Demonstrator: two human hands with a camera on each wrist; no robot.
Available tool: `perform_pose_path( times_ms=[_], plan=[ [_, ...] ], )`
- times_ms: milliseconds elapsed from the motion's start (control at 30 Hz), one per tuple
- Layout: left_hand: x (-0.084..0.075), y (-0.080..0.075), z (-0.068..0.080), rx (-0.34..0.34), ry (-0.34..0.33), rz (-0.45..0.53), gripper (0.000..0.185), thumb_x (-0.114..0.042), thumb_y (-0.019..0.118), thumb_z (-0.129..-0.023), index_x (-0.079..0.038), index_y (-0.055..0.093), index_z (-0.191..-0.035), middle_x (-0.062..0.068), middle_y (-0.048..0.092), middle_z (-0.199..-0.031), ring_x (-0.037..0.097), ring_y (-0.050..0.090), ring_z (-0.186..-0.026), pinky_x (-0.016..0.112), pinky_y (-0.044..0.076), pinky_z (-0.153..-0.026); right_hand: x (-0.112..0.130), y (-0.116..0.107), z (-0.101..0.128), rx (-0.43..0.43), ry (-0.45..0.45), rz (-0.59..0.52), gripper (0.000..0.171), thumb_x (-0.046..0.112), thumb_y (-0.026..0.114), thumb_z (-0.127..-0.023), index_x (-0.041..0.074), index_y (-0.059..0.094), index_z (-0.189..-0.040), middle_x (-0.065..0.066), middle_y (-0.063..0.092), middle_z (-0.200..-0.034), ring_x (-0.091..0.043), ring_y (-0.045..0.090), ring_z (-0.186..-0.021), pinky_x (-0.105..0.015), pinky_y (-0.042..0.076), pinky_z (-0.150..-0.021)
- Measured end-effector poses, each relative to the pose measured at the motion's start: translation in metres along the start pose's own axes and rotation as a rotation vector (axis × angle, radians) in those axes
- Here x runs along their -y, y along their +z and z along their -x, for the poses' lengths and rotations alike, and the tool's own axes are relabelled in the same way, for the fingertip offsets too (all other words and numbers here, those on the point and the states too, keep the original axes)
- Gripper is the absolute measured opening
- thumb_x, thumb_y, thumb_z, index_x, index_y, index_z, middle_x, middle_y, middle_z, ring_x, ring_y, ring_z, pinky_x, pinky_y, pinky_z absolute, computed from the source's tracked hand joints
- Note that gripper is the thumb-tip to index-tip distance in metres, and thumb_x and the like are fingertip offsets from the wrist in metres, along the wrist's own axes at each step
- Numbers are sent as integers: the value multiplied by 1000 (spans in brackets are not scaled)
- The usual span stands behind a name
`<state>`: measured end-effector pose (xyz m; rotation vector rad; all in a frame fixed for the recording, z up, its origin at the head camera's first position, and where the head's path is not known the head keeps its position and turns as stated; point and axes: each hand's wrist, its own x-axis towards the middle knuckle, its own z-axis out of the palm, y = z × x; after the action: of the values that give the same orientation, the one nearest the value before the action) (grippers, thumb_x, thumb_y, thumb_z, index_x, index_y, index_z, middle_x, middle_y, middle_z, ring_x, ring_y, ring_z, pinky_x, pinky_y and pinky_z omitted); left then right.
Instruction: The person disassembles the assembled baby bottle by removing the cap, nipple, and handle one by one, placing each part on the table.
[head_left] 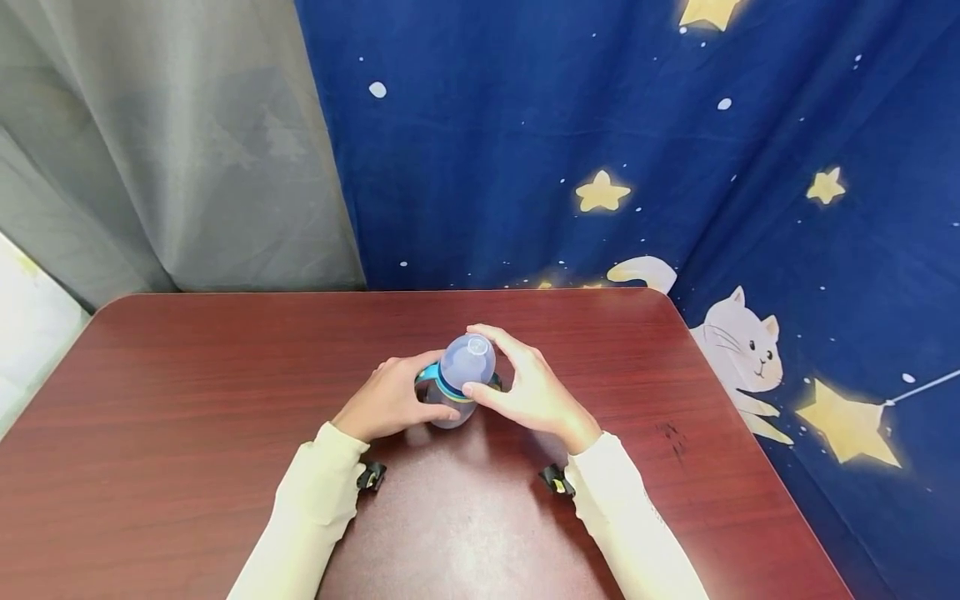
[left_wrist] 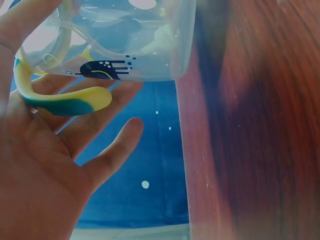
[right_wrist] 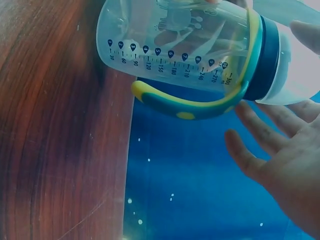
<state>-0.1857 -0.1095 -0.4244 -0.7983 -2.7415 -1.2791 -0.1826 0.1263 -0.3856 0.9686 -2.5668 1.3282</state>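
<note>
A clear baby bottle (head_left: 452,416) stands at the middle of the table, topped by a pale translucent dome cap (head_left: 465,360). My left hand (head_left: 388,400) holds the bottle's body from the left, thumb across the front, other fingers behind; the little finger sticks out free in the left wrist view. Beside that palm curves a teal and yellow handle (left_wrist: 75,102). From the right, my right hand (head_left: 534,390) grips the cap between thumb and forefinger. The right wrist view shows a second handle (right_wrist: 190,111), printed measuring marks and a dark blue collar (right_wrist: 265,57) under the cap.
The reddish-brown wooden table (head_left: 187,417) has rounded far corners. Behind it hang a grey curtain (head_left: 225,167) and a blue curtain (head_left: 480,150) with stars and a white cat. Dark scuffs (head_left: 672,435) mark the tabletop at the right.
</note>
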Motion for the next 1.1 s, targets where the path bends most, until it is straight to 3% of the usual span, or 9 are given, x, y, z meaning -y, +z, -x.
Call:
perform_pose_path(
  times_ms=[467, 833, 967, 1100],
  plan=[
    [-2, -3, 1, -36, 16, -49, 70, -47, 90, -68, -25, 64, -129, -14, 70, -104, 3, 63, -87, 32, 52, -75, 6, 2, 0, -107, -19, 132, 67, 39, 81, -82, 17, 53, -139, 4, 61, -129, -10, 56, -120, -38, 43, -104],
    [6, -6, 2, -59, -13, -95, 74, -51, 88, -70, -21, 61, -133, -11, 71, -107, 8, 65, -92, 39, 50, -80, 19, -13, 5, -257, -26, 95, 68, 32, 85, -78, 13, 55, -136, 5, 63, -127, -11, 57, -118, -42, 42, -104],
    [9, -9, 3, -95, -30, -124, 76, -53, 87, -69, -22, 61, -133, -11, 72, -107, 10, 66, -93, 42, 45, -80, 24, -20, 8, -254, -16, 109, 65, 35, 87, -75, 16, 58, -130, 7, 66, -119, -10, 59, -112, -44, 43, -99],
    [12, -15, 5, -151, -61, -133, 75, -55, 86, -69, -24, 61, -133, -10, 71, -110, 15, 66, -96, 46, 41, -81, 26, -25, 11, -191, 47, 193, 64, 45, 85, -74, 22, 59, -127, 11, 65, -116, -13, 58, -109, -49, 41, -97]
  ],
)
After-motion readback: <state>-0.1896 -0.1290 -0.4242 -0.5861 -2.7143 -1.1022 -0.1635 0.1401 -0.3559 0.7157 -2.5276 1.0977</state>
